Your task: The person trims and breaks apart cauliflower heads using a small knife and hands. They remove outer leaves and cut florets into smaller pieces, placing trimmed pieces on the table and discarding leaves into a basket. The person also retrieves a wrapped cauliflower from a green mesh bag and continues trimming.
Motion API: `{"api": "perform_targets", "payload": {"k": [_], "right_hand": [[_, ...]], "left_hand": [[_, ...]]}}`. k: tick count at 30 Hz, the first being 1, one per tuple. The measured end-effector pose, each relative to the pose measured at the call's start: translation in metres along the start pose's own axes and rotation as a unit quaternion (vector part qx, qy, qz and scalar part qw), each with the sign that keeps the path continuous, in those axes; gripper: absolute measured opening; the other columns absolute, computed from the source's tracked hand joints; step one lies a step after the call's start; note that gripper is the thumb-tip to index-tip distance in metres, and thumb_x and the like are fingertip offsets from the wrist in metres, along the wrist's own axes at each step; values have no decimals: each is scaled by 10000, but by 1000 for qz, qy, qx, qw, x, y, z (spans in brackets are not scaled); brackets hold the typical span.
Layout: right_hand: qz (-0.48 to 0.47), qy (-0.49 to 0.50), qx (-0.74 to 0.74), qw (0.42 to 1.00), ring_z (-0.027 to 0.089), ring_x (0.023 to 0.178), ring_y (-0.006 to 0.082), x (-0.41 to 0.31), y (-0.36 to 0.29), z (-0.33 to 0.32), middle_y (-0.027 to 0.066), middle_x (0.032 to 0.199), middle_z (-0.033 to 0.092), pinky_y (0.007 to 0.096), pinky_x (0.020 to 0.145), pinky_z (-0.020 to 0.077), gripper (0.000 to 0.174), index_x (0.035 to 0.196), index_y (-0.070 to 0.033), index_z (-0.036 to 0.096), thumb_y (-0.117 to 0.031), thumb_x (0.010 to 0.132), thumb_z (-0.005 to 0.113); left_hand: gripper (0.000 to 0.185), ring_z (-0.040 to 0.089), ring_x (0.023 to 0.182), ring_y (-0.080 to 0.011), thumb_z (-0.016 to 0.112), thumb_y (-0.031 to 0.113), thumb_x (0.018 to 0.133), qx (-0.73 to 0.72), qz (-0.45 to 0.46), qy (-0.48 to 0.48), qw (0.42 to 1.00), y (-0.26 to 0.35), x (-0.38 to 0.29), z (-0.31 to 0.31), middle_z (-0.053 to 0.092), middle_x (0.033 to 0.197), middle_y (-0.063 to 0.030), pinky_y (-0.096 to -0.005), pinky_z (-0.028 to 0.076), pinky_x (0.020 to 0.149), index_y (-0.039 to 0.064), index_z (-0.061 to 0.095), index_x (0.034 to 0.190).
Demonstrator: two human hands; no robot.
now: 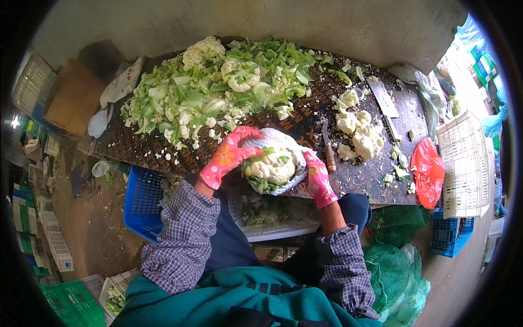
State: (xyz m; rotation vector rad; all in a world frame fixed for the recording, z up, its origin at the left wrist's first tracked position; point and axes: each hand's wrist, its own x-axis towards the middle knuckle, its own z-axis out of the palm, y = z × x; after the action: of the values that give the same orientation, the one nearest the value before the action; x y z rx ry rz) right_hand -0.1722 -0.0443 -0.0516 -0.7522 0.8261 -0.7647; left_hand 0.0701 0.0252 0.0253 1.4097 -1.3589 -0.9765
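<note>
A cauliflower head [271, 167] with short green leaf stubs sits in a white foam net sleeve [282, 137] above the near edge of the table. My left hand [229, 155], in a pink flowered glove, holds it from the left, with fingers over the sleeve and thumb by the florets. On the other side my right hand [318, 175], gloved alike, grips the sleeve's edge. Just right of the sleeve lies a small knife [327, 143] with a wooden handle. Cut cauliflower pieces [365, 139] are heaped beyond the knife.
Trimmed leaves [196, 98] cover the table's back left, with cauliflower heads [241, 75] on them. A cleaver [384, 102] and a red plastic bag [427, 171] lie at right. Below are a blue crate [143, 200], a white container [282, 235] holding leaves and green net sacks [388, 274].
</note>
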Motion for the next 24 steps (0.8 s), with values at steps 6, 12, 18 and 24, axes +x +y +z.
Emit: {"api": "perform_targets", "payload": {"k": [6,12,18,24], "right_hand": [[-106,80,-126,983,636,975,147,4,8,0,47,1045,691,262,861,494,251,1131,33,651,-139,970,566],[-232,25,-207,950,633,951,148,1,10,3,84,1052,696,281,870,500,266,1171,40,632,-102,968,536],[-256,6,-189,948,624,941,128,-20,-7,20,75,1055,688,269,821,492,324,1106,30,648,-263,981,591],[-220,-18,-169,961,567,841,78,-31,-20,36,8,940,655,232,761,469,226,1087,21,656,-161,977,579]], "left_hand": [[156,601,936,-143,608,-46,871,15,41,61,997,-12,0,12,610,1101,-100,-272,489,824,7,586,1016],[187,593,822,-134,539,-58,878,140,19,55,988,-13,0,0,658,998,-82,-274,495,750,9,569,1051],[377,643,961,-203,527,-69,839,153,47,127,979,2,-18,13,657,1034,-103,-303,504,851,21,600,1198],[370,624,1086,-310,598,-81,800,251,114,75,958,16,-38,20,607,1202,-171,-359,505,920,7,621,1159]]}}
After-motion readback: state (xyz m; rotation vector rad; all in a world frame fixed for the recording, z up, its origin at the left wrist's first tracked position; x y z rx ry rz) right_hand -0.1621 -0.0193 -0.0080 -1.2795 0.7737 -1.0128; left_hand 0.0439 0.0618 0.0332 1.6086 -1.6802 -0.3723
